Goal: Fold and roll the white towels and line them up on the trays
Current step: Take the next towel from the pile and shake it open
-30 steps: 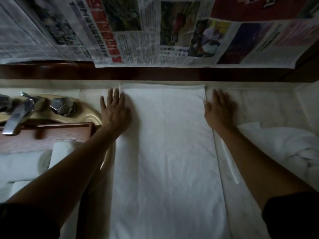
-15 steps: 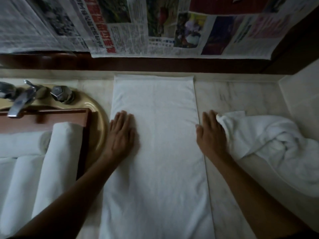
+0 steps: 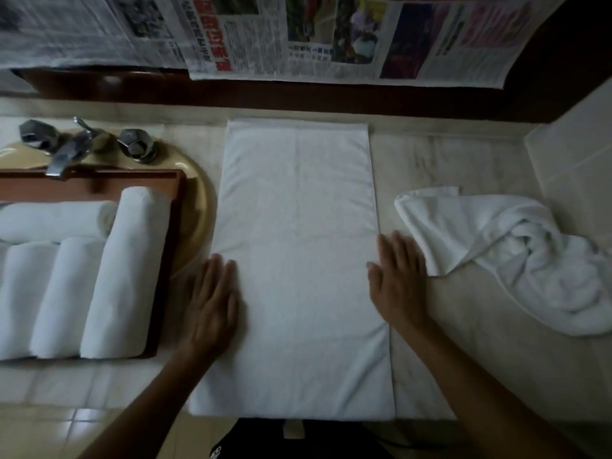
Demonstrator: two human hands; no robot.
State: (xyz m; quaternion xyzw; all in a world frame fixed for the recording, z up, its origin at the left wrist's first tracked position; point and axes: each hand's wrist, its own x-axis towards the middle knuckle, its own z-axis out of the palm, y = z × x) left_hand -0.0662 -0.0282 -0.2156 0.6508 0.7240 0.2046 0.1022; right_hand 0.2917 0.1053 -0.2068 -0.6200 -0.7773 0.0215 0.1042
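Has drawn both hands back along the long folded white towel (image 3: 298,260) since a second ago, from its far end to about two thirds of the way toward the near edge. Lays the left hand (image 3: 212,303) flat across the towel's left border, fingers straight and close together, gripping nothing. Sets the right hand (image 3: 400,279) flat too, fingers straight and together, mostly on the pale marble counter (image 3: 440,167), thumb at the towel's right edge. Leaves the towel spread lengthwise on the counter, near end at the front lip. Just to the left: brown wooden tray (image 3: 167,260) over the beige basin (image 3: 195,207), carrying rolled white towels (image 3: 122,276), chrome tap (image 3: 66,154) behind. Just beside the right hand: crumpled white towel (image 3: 530,260). Bare marble further back, between flat towel and heap. Above, hanging newspaper sheets (image 3: 331,44)
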